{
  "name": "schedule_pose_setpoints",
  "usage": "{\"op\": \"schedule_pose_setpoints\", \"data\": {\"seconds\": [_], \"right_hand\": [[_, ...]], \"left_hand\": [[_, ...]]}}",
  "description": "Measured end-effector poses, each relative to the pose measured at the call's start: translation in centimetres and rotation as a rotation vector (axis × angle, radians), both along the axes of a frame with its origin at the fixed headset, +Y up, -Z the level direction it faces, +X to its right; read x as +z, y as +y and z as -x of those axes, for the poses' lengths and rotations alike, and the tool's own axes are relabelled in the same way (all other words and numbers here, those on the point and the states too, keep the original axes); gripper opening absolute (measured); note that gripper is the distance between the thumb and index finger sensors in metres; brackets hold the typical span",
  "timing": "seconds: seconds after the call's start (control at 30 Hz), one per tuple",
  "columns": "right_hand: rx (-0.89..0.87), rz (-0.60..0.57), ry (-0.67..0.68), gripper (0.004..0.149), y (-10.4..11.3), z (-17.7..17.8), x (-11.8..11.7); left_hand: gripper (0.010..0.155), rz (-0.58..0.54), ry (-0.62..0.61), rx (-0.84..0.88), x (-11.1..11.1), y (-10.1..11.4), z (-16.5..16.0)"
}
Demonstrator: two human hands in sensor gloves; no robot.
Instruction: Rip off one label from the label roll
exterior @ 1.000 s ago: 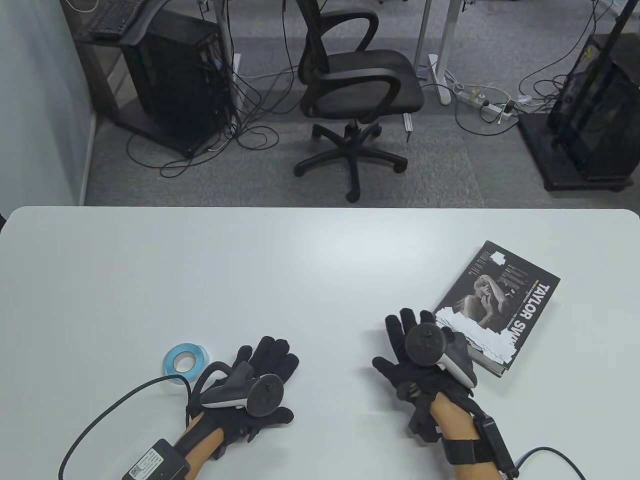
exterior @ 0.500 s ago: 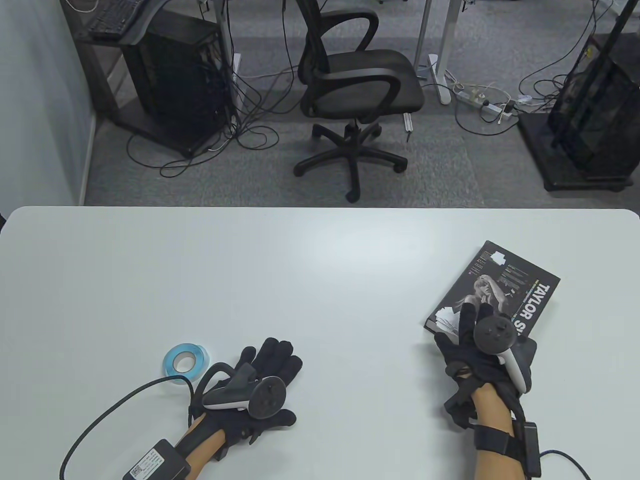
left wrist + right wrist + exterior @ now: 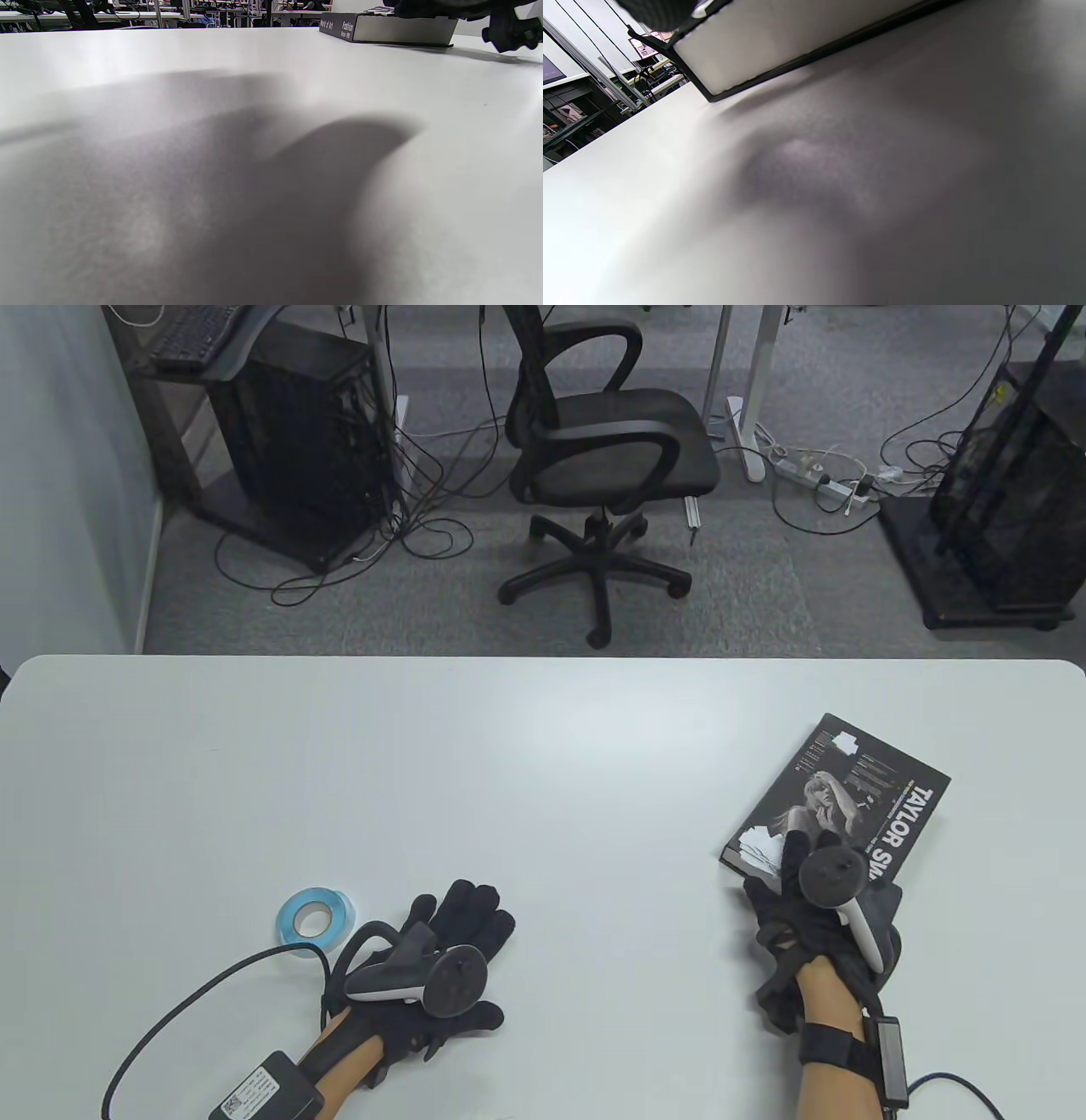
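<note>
1. Left hand (image 3: 450,942) flat on table (image 3: 509,780), palm down, fingers spread, holding nothing.
2. Right hand (image 3: 806,908) rests on near corner of book (image 3: 848,806); grip unclear.
3. Label roll (image 3: 314,914) lies on table just left of left hand, untouched.

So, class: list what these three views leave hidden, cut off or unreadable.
- Book cover, table view: the right hand and its tracker hide the near end; small print unreadable.
- Label roll: loose end too small to find; absent from both wrist views.
- Left hand: its fingers are missing from the left wrist view, only a shadow shows.
- Right wrist view: the book's cover is cut off.
</note>
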State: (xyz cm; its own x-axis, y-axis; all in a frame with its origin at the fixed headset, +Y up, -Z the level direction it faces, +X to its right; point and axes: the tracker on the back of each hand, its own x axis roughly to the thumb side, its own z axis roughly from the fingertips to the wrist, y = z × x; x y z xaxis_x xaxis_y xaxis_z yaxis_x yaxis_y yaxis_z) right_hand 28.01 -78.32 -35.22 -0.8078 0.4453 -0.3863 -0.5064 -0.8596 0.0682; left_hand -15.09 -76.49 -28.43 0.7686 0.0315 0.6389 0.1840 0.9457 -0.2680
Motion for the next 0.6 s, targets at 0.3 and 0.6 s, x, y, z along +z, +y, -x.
{"op": "schedule_pose_setpoints", "data": {"seconds": [0.3,0.6], "right_hand": [[0.046,0.007,0.095,0.077,0.1,2.6,0.0],[0.055,0.015,0.326,0.076,0.4,8.4,0.6]], "left_hand": [[0.096,-0.001,-0.001,0.0,0.1,0.0,-0.1],[0.096,0.0,0.004,0.001,0.2,0.1,0.1]]}}
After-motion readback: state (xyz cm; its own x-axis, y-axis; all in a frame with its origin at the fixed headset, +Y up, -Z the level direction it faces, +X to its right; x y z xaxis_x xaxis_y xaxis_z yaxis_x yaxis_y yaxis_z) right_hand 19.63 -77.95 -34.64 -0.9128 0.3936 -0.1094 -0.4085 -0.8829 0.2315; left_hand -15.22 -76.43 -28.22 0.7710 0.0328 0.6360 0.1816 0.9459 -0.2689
